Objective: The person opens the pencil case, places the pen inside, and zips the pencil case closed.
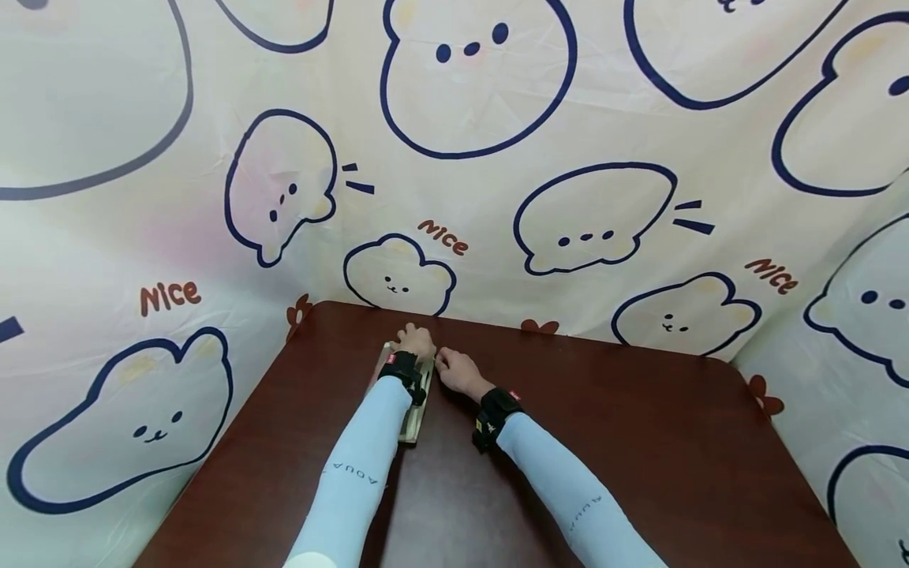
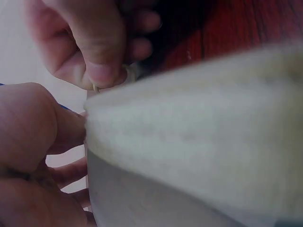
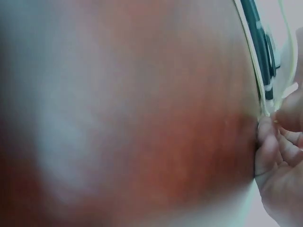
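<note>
A long pale pencil case [image 1: 413,426] lies lengthwise on the table, left of the middle. Its side [image 2: 189,132] fills much of the left wrist view, blurred. In the right wrist view its edges stand apart, and a dark pen [image 3: 259,42] shows between them. My left hand [image 1: 416,342] lies over the far end and holds it, the thumb on the near side and the fingers beyond. At the far right corner my right hand [image 1: 460,371] pinches a small zipper pull [image 2: 96,88] between thumb and forefinger; the fingers mostly hide it.
The brown table [image 1: 604,442] stretches right and toward me. Behind it and at both sides hangs a pale curtain [image 1: 483,197] printed with cartoon bears, meeting the table's far edge just beyond the hands.
</note>
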